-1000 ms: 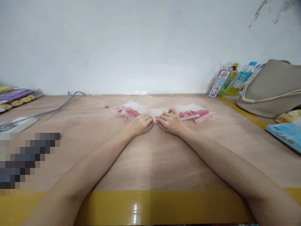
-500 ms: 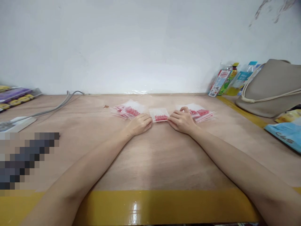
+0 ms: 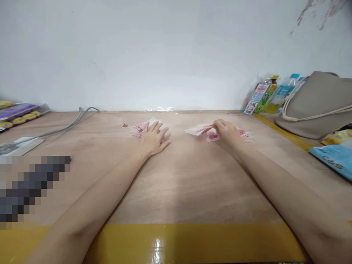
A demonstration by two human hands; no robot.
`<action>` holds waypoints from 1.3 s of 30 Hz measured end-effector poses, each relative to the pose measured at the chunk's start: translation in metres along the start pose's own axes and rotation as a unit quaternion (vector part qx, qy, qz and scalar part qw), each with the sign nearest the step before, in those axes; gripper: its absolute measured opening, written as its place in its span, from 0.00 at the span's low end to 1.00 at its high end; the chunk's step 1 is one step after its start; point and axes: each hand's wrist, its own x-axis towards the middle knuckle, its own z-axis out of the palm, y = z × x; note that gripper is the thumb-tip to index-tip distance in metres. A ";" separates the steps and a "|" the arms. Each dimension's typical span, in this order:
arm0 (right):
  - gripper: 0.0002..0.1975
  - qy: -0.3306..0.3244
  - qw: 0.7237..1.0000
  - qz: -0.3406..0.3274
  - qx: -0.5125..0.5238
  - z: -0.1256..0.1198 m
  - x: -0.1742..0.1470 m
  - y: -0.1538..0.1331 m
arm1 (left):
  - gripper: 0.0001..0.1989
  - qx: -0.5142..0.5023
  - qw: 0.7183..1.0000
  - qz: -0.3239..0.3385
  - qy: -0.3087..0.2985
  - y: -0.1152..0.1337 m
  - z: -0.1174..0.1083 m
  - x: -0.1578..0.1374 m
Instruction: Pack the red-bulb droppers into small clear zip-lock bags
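My left hand [image 3: 154,138] lies with fingers spread over the left pile of small clear zip bags [image 3: 137,128], whose red contents show between the fingers. My right hand [image 3: 226,131] pinches a small zip bag [image 3: 197,129] with red pieces in it, tilted and raised a little off the wood. Under and beside that hand is the right pile of zip bags [image 3: 247,136], partly hidden by the fingers and wrist. What exactly the red pieces are is too small to tell.
Drink bottles [image 3: 283,93] and a carton [image 3: 256,98] stand back right, beside a grey bag [image 3: 316,104] with a cord. A blue packet [image 3: 334,157] lies at the right. Grey cable [image 3: 66,128] and purple-yellow packs [image 3: 19,112] are on the left. Yellow tape [image 3: 192,240] covers the front edge.
The bag that lay flat between both hands is now lifted and moved right in my right hand. My left hand has let go, shifted left onto the left pile and spread its fingers.
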 end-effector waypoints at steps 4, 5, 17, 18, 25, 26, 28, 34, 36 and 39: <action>0.08 -0.011 0.997 0.077 -0.001 -0.012 -0.014 0.036 | 0.23 0.002 0.999 -0.040 -0.015 -0.007 0.003 -0.005; 0.07 -0.024 0.995 0.092 0.000 -0.016 -0.021 0.043 | 0.21 -0.001 0.999 -0.045 -0.019 -0.008 0.004 -0.005; 0.11 -0.009 0.998 -0.007 0.057 -0.037 -0.008 -0.017 | 0.27 -0.122 0.986 -0.038 -0.109 0.046 0.002 0.009; 0.10 -0.031 0.994 -0.048 0.098 -0.033 -0.003 -0.031 | 0.29 -0.139 0.984 -0.036 -0.105 0.052 0.002 0.009; 0.11 -0.086 0.965 -0.084 0.235 -0.002 0.010 -0.084 | 0.26 -0.216 0.974 -0.058 -0.040 0.049 0.002 -0.003; 0.09 -0.084 0.965 -0.078 0.236 0.002 0.010 -0.084 | 0.22 -0.225 0.972 -0.055 -0.037 0.047 0.004 -0.004; 0.07 -0.067 0.966 -0.064 0.242 0.007 0.008 -0.082 | 0.15 -0.234 0.970 -0.053 -0.028 0.046 0.007 -0.003; 0.11 -0.006 0.950 -0.043 0.308 0.013 0.003 -0.078 | 0.10 -0.243 0.968 -0.064 -0.020 0.047 0.013 0.005; 0.12 0.015 0.950 -0.032 0.309 0.012 0.003 -0.078 | 0.14 -0.244 0.967 -0.067 -0.017 0.046 0.013 0.005; 0.11 0.023 0.957 -0.001 0.290 0.012 0.005 -0.077 | 0.21 -0.245 0.968 -0.061 -0.012 0.043 0.013 0.003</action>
